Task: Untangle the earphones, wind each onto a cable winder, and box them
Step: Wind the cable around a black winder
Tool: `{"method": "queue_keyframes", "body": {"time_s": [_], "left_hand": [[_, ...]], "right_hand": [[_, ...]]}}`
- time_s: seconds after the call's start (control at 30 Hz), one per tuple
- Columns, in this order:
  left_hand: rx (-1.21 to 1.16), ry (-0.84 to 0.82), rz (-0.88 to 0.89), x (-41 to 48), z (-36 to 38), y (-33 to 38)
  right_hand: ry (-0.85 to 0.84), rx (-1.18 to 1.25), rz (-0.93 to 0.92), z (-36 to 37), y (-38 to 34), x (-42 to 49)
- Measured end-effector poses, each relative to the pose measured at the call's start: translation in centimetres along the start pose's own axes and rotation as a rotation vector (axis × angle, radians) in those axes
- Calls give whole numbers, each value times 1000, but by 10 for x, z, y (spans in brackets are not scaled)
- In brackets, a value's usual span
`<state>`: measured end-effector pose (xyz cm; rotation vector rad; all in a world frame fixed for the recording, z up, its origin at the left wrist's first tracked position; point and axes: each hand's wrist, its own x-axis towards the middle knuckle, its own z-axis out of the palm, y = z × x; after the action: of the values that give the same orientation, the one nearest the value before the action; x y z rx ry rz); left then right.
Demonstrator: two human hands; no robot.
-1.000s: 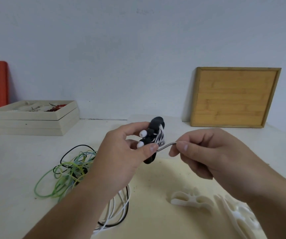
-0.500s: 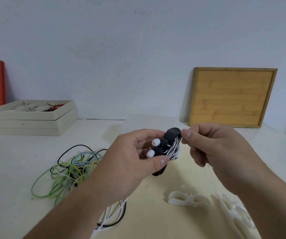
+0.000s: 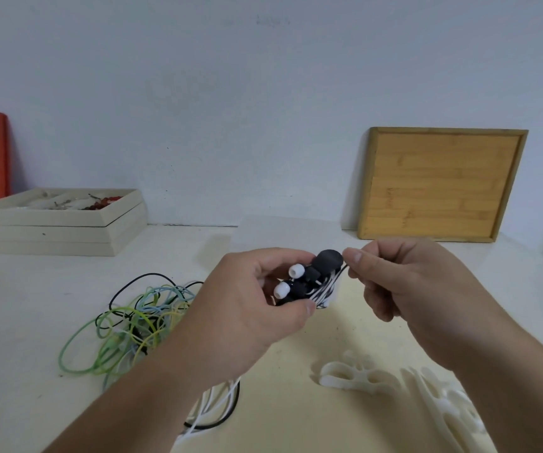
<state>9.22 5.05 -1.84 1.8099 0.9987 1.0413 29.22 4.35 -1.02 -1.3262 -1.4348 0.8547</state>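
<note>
The black cable winder (image 3: 316,279) sits between my hands, long axis tilting up toward my right. My left hand (image 3: 250,308) pinches its lower end, white rubbery earbud tips (image 3: 288,282) facing me; my right hand (image 3: 404,286) pinches the thin white cord (image 3: 330,282) beside the rounded matte top. Below my left wrist the glossy cable tangle (image 3: 133,325) awaits.

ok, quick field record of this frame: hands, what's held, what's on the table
left hand: holds black cable winder wound with white cable; two white earbud tips stick out
right hand: fingers pinch the cable end at the winder's top
tangled cables: green, blue, black, on table left of the hands
spare white winders: on table, lower right
open box: back left, by the wall
wooden tray: leaning on the wall
</note>
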Motion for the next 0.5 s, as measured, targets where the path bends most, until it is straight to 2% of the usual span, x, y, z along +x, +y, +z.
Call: {"method": "queue_keyframes", "body": {"time_s": [0.17,0.5], "left_hand": [[0,-17,-4,-1,2,0],[242,-45,58,-1,-3,-2]], "right_hand": [[-39,-14,79,1,-1,1],[-98,-54,211,3,-1,-4]]}}
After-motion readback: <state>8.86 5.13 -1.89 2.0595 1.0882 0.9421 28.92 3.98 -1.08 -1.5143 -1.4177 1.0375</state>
